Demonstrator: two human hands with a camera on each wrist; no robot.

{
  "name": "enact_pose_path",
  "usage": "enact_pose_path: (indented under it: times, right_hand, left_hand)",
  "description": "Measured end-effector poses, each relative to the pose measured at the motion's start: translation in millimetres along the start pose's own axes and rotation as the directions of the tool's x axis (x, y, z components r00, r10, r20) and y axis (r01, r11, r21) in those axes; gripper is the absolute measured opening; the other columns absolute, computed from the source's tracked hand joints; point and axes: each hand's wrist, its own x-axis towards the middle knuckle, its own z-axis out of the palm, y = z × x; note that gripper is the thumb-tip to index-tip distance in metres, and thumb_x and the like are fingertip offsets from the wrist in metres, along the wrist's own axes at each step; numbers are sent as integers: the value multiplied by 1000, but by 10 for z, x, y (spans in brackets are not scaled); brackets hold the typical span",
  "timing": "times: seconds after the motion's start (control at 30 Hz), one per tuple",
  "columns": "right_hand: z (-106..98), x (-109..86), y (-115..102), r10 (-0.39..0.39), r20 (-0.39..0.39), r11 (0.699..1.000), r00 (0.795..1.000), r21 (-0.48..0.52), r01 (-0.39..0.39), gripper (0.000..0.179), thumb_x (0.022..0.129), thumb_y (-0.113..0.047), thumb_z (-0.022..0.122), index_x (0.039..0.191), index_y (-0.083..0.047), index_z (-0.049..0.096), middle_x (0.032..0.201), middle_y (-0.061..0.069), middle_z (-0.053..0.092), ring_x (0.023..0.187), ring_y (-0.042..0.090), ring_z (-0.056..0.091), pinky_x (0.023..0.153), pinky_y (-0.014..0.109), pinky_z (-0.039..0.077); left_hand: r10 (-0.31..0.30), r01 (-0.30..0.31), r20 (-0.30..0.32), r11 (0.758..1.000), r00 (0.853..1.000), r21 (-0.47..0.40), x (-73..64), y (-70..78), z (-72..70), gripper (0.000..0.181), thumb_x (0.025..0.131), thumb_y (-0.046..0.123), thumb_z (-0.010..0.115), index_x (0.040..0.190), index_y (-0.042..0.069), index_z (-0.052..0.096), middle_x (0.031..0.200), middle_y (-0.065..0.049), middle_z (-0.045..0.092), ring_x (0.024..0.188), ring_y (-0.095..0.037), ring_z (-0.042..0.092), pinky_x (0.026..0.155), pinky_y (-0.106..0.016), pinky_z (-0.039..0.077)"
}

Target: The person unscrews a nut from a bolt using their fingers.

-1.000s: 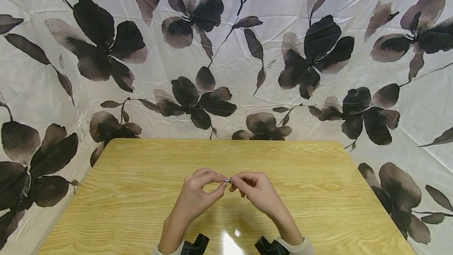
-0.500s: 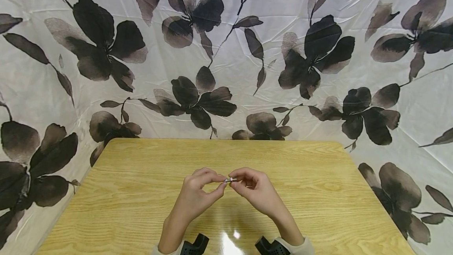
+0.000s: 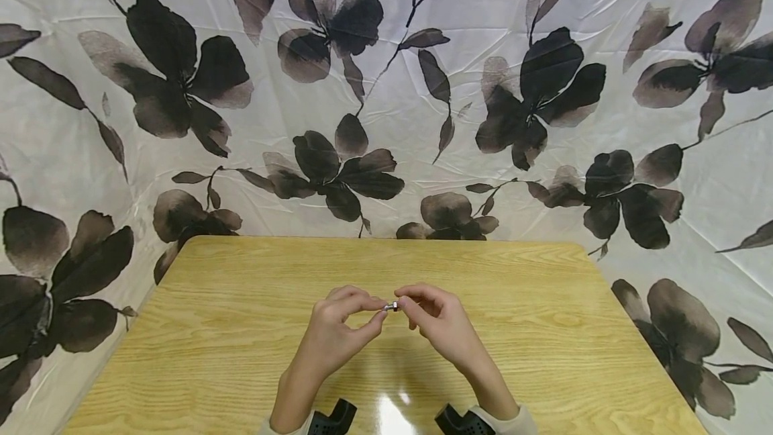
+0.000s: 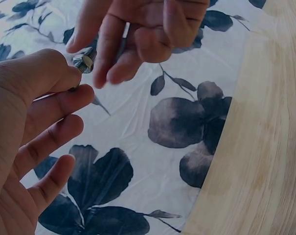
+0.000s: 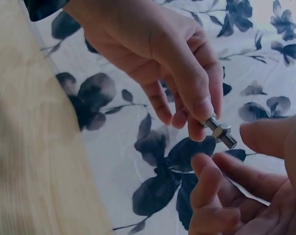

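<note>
I can see the person's left hand point(image 3: 335, 329) pinching a small threaded bolt point(image 5: 229, 142) between thumb and forefinger, the gripped end hidden by the fingertips. Just out from that pinch a silvery nut point(image 5: 220, 132) sits around the thread, and the bolt's free end pokes out past it, towards the right hand point(image 3: 443, 329). That hand's thumb and fingers are parted close beside the nut, holding nothing. Beneath the grip spreads a wood-grained table point(image 3: 229, 354); beyond it hangs a flower-printed cloth point(image 3: 447, 173).
</note>
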Motion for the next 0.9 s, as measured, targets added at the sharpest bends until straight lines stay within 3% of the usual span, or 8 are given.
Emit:
enact_pose_path:
  times: [0.1,0.2,0.4,0.67,0.9]
  right_hand:
    - [-1,4,13,31,2,999,1000,-14,-31,27,106,-30,59,109,-9,76,91,11,71,68,13,56,54,20,41]
    - [-2,7,20,18,22,1000,1000,-25,-18,28,106,-29,59,103,-9,78,89,12,73,67,11,56,54,20,41]
    - [-3,5,33,-42,44,999,998,-22,43,23,105,-25,61,110,-10,77,94,14,75,68,11,56,60,22,46]
    - [8,1,25,-51,43,999,998,0,51,21,101,-19,67,118,-9,73,99,15,75,72,9,63,66,26,54]
    - [11,-1,18,-88,35,996,995,-2,89,21,98,-15,70,118,-9,73,102,15,73,73,8,64,64,23,52]
  left_hand:
    - [1,-1,2,1000,1000,-8,-1,6,4,25,75,-5,84,92,13,81,87,1,76,81,-15,70,73,-29,59]
    - [4,-4,5,1000,1000,-5,-3,12,4,26,75,-5,84,93,13,81,88,2,76,82,-15,69,74,-31,59]
    - [35,-35,-6,999,999,-2,-2,5,12,26,74,-5,83,93,13,81,87,0,75,80,-17,68,74,-32,59]
    - [6,-6,0,1000,1000,-5,-6,7,5,25,75,-4,84,93,13,81,87,2,75,82,-16,69,74,-31,59]
    - [-1,1,-1,1000,1000,-4,-19,-3,4,25,75,-4,84,92,14,81,87,2,75,82,-16,69,75,-32,59]
